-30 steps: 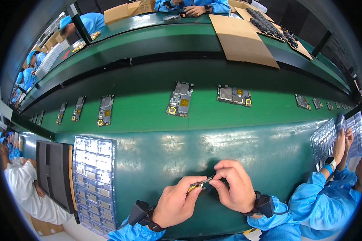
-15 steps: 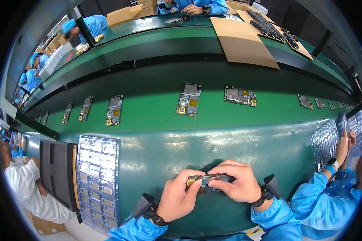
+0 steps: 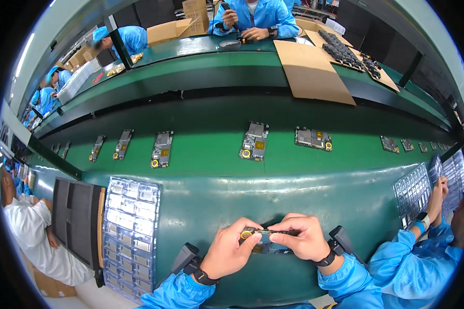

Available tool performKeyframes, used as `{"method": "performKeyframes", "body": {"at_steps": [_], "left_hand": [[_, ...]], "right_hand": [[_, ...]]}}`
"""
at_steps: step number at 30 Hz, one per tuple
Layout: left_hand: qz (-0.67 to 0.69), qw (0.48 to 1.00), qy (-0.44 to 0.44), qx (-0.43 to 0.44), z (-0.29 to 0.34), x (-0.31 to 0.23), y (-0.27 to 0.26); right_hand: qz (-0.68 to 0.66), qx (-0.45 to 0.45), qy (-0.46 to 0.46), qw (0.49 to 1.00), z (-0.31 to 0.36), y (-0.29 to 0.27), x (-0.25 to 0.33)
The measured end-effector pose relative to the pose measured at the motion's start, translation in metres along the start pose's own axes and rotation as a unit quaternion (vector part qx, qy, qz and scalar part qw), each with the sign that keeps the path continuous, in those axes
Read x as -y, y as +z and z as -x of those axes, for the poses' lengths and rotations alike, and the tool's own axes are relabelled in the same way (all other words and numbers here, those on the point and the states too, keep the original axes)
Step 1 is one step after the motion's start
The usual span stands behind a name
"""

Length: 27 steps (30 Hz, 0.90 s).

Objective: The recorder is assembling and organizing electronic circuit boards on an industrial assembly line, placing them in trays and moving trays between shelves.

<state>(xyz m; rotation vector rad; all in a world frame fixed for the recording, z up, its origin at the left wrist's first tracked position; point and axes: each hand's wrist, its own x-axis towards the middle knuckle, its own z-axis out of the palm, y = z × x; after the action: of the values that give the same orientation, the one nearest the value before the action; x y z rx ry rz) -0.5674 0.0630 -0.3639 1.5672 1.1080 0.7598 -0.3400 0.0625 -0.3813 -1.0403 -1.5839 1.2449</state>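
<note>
Between my two hands is a circuit board, held nearly on edge just above the green worktop. My left hand pinches its left end, the thumb beside a yellow ring on the board. Its right end is gripped by my right hand, with the thumb across the near face. Under the held board, more dark board surface shows between my hands; I cannot tell whether it belongs to a second board. My fingers hide part of the held board.
Left of my hands lies a clear plastic tray with metal shields, beside a black divided box. Several circuit boards lie along the green strip beyond. A co-worker's hand handles clear trays at right. Cardboard overhangs the far bench.
The view has tilted up slightly, so the benches sit lower in the picture and more of the person opposite shows. Both hands keep their hold on the circuit board with little visible movement.
</note>
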Motion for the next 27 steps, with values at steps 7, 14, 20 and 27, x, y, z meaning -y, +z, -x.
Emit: {"method": "performKeyframes", "body": {"at_steps": [7, 14, 20, 27], "left_hand": [[0.131, 0.990, -0.003, -0.046, -0.012, 0.024, 0.002], [0.243, 0.943, 0.147, -0.175, -0.018, 0.034, 0.027], [0.002, 0.975, 0.207, -0.080, -0.005, 0.033, 0.037], [-0.029, 0.958, 0.157, -0.239, -0.016, 0.047, 0.053]], "right_hand": [[-0.229, -0.077, 0.025, 0.970, -0.011, 0.006, -0.032], [-0.340, -0.035, 0.057, 0.938, -0.013, 0.006, -0.035], [-0.348, 0.017, 0.101, 0.932, -0.021, 0.013, -0.024], [0.144, 0.114, -0.071, 0.980, -0.136, 0.014, 0.029]]}}
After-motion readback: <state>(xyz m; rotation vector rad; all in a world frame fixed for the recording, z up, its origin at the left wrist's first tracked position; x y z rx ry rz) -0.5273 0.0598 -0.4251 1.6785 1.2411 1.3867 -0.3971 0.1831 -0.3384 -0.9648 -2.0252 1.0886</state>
